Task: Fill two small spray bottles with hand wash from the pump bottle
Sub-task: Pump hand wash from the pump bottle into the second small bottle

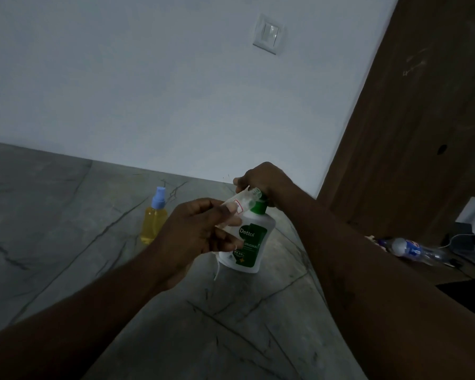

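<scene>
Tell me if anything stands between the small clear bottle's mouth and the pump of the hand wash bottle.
Nothing visible does. The left hand holds the small clear bottle tilted, its uncapped mouth right at the green pump of the pump bottle, which the right hand grips. The spout itself is hidden.

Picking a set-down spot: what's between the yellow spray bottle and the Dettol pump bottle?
Head view: only the left hand, gripping the clear spray bottle, sits between them, over the grey marbled surface.
</scene>
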A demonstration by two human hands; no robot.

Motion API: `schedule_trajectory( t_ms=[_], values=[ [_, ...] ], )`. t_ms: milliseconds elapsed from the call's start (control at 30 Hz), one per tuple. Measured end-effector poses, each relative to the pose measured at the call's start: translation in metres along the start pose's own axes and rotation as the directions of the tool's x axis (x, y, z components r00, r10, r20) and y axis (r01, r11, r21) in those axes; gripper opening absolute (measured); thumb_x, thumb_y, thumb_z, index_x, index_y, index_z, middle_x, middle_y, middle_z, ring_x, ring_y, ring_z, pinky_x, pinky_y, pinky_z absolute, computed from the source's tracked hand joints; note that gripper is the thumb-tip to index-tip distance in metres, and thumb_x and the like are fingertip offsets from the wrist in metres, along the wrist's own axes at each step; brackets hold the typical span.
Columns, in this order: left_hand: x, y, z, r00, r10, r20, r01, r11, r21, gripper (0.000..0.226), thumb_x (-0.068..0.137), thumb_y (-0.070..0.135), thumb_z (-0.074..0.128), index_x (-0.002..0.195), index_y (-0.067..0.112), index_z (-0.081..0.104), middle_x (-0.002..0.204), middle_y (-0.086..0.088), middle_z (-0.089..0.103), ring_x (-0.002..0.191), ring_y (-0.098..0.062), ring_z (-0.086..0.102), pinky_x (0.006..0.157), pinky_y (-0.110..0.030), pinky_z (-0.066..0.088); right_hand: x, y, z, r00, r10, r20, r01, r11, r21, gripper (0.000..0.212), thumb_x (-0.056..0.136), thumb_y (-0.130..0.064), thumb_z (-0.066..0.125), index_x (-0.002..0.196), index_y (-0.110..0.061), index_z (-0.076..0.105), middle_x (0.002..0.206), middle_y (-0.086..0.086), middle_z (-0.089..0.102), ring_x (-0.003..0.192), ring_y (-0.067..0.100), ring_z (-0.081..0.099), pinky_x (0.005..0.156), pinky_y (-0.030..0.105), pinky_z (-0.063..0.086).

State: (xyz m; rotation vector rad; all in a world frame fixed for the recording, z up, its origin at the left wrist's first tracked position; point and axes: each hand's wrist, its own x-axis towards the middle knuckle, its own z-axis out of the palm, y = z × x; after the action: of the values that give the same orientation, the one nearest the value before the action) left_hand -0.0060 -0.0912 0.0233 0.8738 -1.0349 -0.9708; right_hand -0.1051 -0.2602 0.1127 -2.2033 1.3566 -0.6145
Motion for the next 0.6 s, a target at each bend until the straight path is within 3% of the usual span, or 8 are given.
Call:
schedule_trajectory(
  t_ms=[100, 167, 233, 400, 533, 600],
  values=[
    [-0.002, -0.001, 0.002, 1.000, -0.015, -0.006, 0.015, 1.000, -0.010, 0.030, 0.098, 0.026, 0.058, 0.114, 0.004, 0.068, 0.101, -0.016, 0.078, 0.066, -0.027, 0.071, 0.054, -0.026, 0.056, 0.007, 0.001, 0.002, 1.000, -0.010, 0.020, 0.012, 0.996, -0.086, 0.012, 0.085, -0.022, 0.071, 0.083, -0.012, 0.078, 0.112, -0.008, 0.077, 0.084, 0.013, 0.071, 0.061, 0.026, 0.055],
    [-0.002, -0.001, 0.002, 1.000, -0.014, -0.015, 0.014, 1.000, -0.016, 0.029, 0.100, 0.028, 0.055, 0.116, 0.007, 0.067, 0.099, -0.016, 0.078, 0.063, -0.027, 0.069, 0.051, -0.026, 0.053, 0.005, -0.002, 0.001, 0.999, -0.027, 0.036, 0.033, 0.981, -0.192, 0.025, 0.088, -0.029, 0.070, 0.101, -0.009, 0.079, 0.119, 0.000, 0.075, 0.090, 0.018, 0.072, 0.066, 0.031, 0.058],
    [-0.002, 0.001, 0.001, 1.000, -0.013, -0.019, 0.012, 1.000, -0.024, 0.030, 0.101, 0.032, 0.052, 0.116, 0.009, 0.065, 0.098, -0.018, 0.078, 0.061, -0.027, 0.068, 0.048, -0.026, 0.051, 0.001, -0.004, -0.001, 0.998, -0.055, 0.007, 0.055, 0.965, -0.258, 0.030, 0.095, -0.034, 0.064, 0.112, -0.012, 0.078, 0.119, 0.004, 0.073, 0.079, 0.015, 0.066, 0.057, 0.027, 0.050],
    [-0.002, 0.004, 0.003, 1.000, -0.013, -0.003, 0.013, 0.997, -0.070, 0.033, 0.101, 0.038, 0.050, 0.109, 0.010, 0.066, 0.087, -0.018, 0.075, 0.052, -0.022, 0.063, 0.044, -0.023, 0.045, 0.007, -0.001, -0.003, 0.995, -0.045, -0.090, 0.035, 0.994, -0.104, 0.031, 0.088, -0.032, 0.073, 0.105, -0.006, 0.076, 0.110, 0.013, 0.074, 0.086, 0.022, 0.066, 0.081, 0.037, 0.057],
    [-0.003, 0.004, 0.003, 1.000, -0.017, 0.021, 0.018, 0.999, -0.046, 0.035, 0.098, 0.041, 0.053, 0.107, 0.009, 0.065, 0.088, -0.018, 0.076, 0.052, -0.021, 0.063, 0.045, -0.023, 0.044, 0.008, 0.006, 0.001, 0.996, -0.058, -0.066, 0.040, 0.970, -0.240, 0.033, 0.088, -0.040, 0.073, 0.101, -0.010, 0.078, 0.104, 0.005, 0.077, 0.082, 0.016, 0.071, 0.059, 0.026, 0.049],
    [-0.004, 0.004, 0.004, 0.999, -0.024, 0.040, 0.025, 1.000, -0.010, 0.044, 0.090, 0.046, 0.059, 0.111, 0.007, 0.064, 0.095, -0.018, 0.077, 0.055, -0.022, 0.063, 0.048, -0.024, 0.045, 0.007, 0.004, -0.001, 0.996, -0.067, -0.054, 0.048, 0.952, -0.301, 0.031, 0.089, -0.038, 0.072, 0.103, -0.012, 0.079, 0.106, 0.003, 0.076, 0.079, 0.015, 0.070, 0.057, 0.025, 0.048]
  ],
)
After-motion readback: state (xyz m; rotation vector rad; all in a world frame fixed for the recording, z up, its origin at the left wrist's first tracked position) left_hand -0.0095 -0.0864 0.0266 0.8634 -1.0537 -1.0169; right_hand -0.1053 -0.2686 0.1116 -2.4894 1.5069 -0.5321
